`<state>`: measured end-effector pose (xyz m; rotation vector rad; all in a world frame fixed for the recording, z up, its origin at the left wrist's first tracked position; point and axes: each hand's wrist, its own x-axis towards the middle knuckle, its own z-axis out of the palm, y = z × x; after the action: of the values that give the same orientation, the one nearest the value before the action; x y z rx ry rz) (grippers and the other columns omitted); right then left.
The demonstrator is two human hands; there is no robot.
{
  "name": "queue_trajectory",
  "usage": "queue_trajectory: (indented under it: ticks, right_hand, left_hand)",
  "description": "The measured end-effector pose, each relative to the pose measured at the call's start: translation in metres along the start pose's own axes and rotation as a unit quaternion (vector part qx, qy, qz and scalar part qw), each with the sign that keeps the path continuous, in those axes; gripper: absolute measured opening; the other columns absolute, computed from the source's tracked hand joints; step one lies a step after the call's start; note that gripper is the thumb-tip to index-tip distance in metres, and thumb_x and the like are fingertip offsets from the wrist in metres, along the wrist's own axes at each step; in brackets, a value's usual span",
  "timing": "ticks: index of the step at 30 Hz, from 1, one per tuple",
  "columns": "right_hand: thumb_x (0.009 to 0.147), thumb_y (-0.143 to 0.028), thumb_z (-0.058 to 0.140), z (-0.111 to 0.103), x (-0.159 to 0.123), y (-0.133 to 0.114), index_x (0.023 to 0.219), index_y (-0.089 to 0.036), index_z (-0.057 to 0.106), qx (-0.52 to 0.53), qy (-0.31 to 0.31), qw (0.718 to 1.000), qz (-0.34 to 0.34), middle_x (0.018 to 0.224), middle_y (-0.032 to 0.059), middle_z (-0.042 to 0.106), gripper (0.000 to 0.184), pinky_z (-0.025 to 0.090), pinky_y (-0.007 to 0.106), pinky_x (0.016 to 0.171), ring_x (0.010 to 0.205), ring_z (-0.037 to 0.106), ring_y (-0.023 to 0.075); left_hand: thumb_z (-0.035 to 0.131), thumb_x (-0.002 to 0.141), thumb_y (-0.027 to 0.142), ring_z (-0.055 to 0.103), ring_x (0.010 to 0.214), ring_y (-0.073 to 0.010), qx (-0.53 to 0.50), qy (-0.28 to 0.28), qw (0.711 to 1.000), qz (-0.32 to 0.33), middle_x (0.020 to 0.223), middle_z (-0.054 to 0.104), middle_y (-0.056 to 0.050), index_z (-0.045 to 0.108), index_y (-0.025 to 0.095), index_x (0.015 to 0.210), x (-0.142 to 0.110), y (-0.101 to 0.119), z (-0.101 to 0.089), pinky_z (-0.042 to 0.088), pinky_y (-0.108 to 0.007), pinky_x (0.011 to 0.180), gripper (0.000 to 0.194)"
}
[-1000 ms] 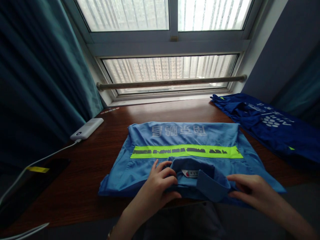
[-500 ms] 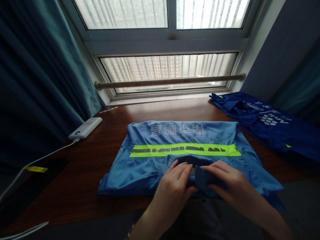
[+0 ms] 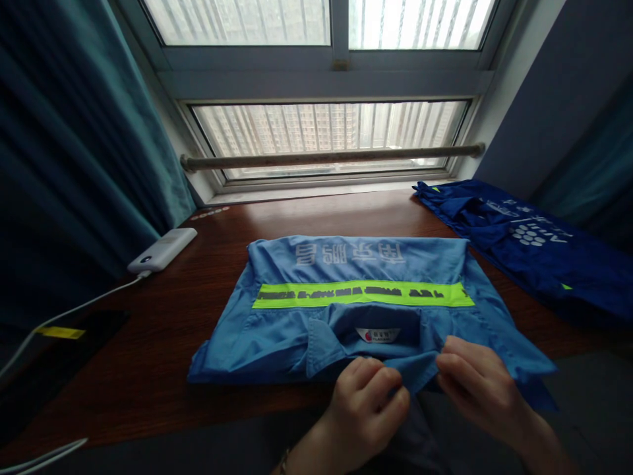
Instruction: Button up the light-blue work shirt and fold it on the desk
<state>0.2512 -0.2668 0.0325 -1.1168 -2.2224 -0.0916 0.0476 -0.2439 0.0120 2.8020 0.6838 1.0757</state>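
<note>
A light blue work shirt (image 3: pixel 277 330) lies folded on the dark wooden table (image 3: pixel 158 343), back upward, with a yellow-green reflective stripe (image 3: pixel 363 294) and white lettering across it. Its collar (image 3: pixel 346 343) faces me, and a white neck label (image 3: pixel 378 334) shows inside it. My left hand (image 3: pixel 368 409) is curled closed on the collar's front edge. My right hand (image 3: pixel 477 386) pinches the collar fabric just to the right of it. Both hands sit at the table's near edge.
A dark blue garment (image 3: pixel 524 247) with white print lies at the back right. A white power bank (image 3: pixel 162 250) with a white cable (image 3: pixel 74 310) sits at the left, near a black phone (image 3: pixel 74 346). Teal curtains (image 3: pixel 74 152) hang left; a window (image 3: pixel 326 132) runs behind.
Both hands drew back from on top of the collar to its front edge near me. The collar now lies spread open, and the neck label shows again.
</note>
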Motion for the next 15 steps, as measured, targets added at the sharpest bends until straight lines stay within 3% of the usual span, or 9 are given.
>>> queue_trajectory:
  ticks: [3,5,8,10,12,15]
  right_hand:
    - [0.078,-0.007,0.044,0.006,-0.003,0.007,0.075,-0.019,0.045,-0.029,0.027,0.998,0.055,0.062,-0.0003,0.044,0.013,0.035,0.026,0.055,0.059,0.046,0.0135]
    - [0.076,-0.008,0.043,0.005,0.0,0.011,0.075,-0.019,0.046,-0.055,0.029,0.99,0.124,0.065,0.0008,0.046,0.012,0.037,0.028,0.058,0.063,0.048,0.0155]
    - [0.077,-0.008,0.041,-0.002,0.007,0.011,0.079,-0.018,0.05,-0.06,0.064,0.977,0.194,0.079,0.0046,0.053,0.014,0.041,0.033,0.07,0.079,0.052,0.0192]
    - [0.081,-0.01,0.041,-0.006,0.012,0.005,0.088,-0.019,0.053,-0.016,0.092,0.981,0.17,0.093,0.0063,0.055,0.016,0.041,0.035,0.081,0.093,0.052,0.0198]
    - [0.083,-0.018,0.046,-0.004,0.016,0.0,0.104,-0.02,0.052,0.026,0.044,0.991,0.122,0.109,0.0069,0.054,0.022,0.039,0.036,0.09,0.107,0.047,0.0204]
    - [0.084,-0.031,0.047,0.013,0.02,0.004,0.127,-0.02,0.039,0.013,-0.099,0.989,0.113,0.129,0.0071,0.044,0.045,0.035,0.04,0.098,0.122,0.035,0.0225]
  left_hand:
    - [0.048,0.083,0.016,0.052,0.072,-0.0159,-0.005,-0.071,0.997,0.007,0.074,0.059,-0.005,0.057,0.016,0.078,0.008,0.004,-0.004,0.041,-0.03,0.063,0.01]
    - [0.051,0.082,0.025,0.053,0.072,-0.0164,-0.017,-0.087,0.996,0.014,0.071,0.059,-0.004,0.055,0.015,0.073,0.01,0.004,-0.013,0.042,-0.031,0.065,0.014]
    - [0.052,0.082,0.021,0.056,0.081,-0.0173,-0.026,-0.017,0.999,-0.019,0.079,0.062,-0.005,0.057,0.015,0.08,0.008,-0.004,-0.031,0.045,-0.031,0.073,0.009]
    - [0.047,0.083,0.013,0.053,0.099,-0.0195,-0.006,0.025,0.997,-0.066,0.096,0.062,-0.007,0.057,0.015,0.095,0.005,-0.016,-0.042,0.043,-0.034,0.085,0.015]
    - [0.043,0.085,0.013,0.044,0.114,-0.0217,0.037,0.004,0.993,-0.116,0.114,0.056,-0.009,0.053,0.016,0.109,0.001,-0.029,-0.047,0.038,-0.039,0.095,0.026]
    - [0.043,0.086,0.026,0.035,0.123,-0.0245,0.114,-0.102,0.975,-0.162,0.13,0.044,-0.008,0.04,0.018,0.126,-0.006,-0.045,-0.039,0.034,-0.044,0.098,0.041]
